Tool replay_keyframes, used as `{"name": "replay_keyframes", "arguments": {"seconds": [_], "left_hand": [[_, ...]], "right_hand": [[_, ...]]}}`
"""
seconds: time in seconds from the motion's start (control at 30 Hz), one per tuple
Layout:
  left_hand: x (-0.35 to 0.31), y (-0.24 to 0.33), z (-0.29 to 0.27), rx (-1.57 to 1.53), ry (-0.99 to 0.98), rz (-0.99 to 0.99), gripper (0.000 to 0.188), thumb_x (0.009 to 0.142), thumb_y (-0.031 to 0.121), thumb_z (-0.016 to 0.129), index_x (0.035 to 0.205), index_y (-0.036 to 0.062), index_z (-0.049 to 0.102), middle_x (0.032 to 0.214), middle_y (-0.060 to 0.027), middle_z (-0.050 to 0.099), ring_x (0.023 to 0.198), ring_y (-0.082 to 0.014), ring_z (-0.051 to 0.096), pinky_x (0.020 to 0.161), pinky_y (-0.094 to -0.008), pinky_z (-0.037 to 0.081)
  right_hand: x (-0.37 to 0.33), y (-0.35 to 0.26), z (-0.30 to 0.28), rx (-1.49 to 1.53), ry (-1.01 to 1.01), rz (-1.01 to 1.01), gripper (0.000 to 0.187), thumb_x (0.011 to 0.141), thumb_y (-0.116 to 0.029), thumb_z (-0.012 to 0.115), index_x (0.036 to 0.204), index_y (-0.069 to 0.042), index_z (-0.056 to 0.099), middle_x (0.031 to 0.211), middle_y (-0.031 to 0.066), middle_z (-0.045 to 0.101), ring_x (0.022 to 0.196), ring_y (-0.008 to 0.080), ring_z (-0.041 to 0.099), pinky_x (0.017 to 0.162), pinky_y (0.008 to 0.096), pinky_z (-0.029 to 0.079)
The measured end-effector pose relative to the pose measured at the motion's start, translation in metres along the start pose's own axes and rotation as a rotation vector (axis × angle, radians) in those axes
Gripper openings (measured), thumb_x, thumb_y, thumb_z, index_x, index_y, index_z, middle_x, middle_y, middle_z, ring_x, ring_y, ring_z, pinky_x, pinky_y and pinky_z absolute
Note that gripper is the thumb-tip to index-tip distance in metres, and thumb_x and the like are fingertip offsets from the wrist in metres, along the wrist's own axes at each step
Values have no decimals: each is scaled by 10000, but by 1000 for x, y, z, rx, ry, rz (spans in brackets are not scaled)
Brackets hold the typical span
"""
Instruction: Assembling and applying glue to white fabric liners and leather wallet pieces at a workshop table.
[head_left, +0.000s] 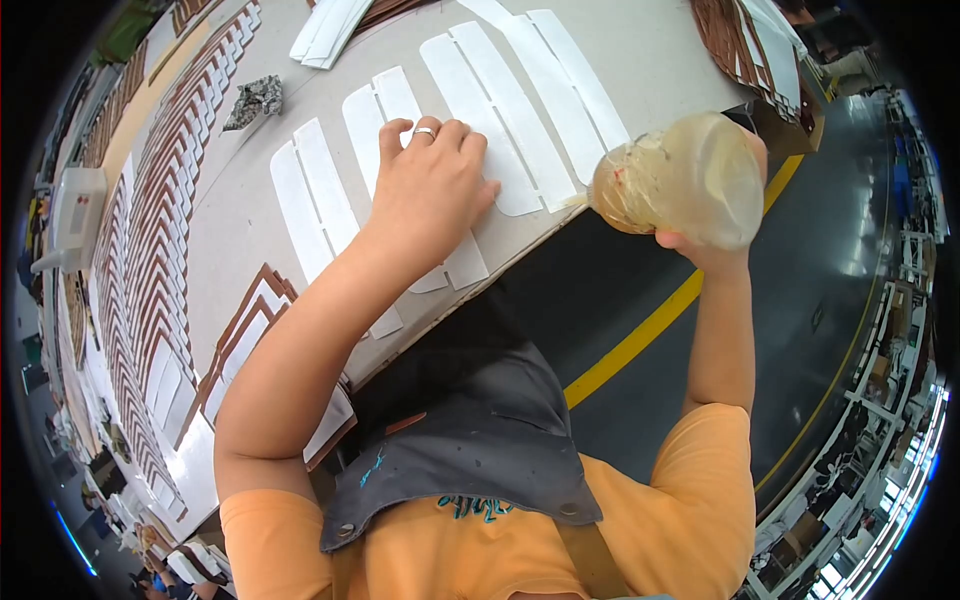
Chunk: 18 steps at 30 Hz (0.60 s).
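In my right hand (712, 254) is a translucent plastic squeeze bottle (690, 180) with yellowish contents and smears near its narrow end. The bottle is tipped over the table's front edge, its narrow end pointing left at the lower corner of a white strip piece (490, 110). My left hand (430, 185), a ring on one finger, rests on another white strip piece (360, 115) with bent, spread fingers; their tips are partly hidden. Left of it lies a similar white piece (312, 195), and beyond the bottle another white piece (560, 70) reaches toward the far side.
Long rows of overlapping brown-and-white pieces (175, 190) cover the table's left side. A crumpled grey speckled lump (257, 100) sits behind the white pieces. A brown-and-white stack (755, 60) lies far right. A white bottle (75, 220) stands far left. Yellow floor line (640, 335) runs below.
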<state>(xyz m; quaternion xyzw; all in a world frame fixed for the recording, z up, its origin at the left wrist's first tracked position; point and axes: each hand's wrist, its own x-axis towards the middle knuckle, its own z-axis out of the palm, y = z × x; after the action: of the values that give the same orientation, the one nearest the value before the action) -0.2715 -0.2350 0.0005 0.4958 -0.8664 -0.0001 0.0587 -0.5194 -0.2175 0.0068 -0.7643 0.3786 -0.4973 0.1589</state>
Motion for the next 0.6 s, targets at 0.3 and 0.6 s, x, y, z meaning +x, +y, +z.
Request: {"name": "replay_keyframes", "arguments": {"seconds": [0.3, 0.6], "left_hand": [[0, 2, 0, -32, 4, 6, 277, 744, 215, 585, 952, 38, 539, 1016, -88, 535, 1008, -239, 483, 940, -403, 245], [-1, 4, -2, -50, -5, -27, 283, 725, 209, 598, 939, 32, 541, 1016, -95, 539, 1006, -235, 483, 946, -406, 239]], "right_hand": [[39, 37, -17, 644, 130, 285, 561, 734, -260, 666, 1179, -33, 412, 1065, 60, 527, 990, 196, 531, 847, 334, 448], [131, 90, 68, 474, 116, 130, 307, 751, -295, 673, 888, -57, 536, 762, -12, 538, 656, 61, 523, 554, 184, 437]]}}
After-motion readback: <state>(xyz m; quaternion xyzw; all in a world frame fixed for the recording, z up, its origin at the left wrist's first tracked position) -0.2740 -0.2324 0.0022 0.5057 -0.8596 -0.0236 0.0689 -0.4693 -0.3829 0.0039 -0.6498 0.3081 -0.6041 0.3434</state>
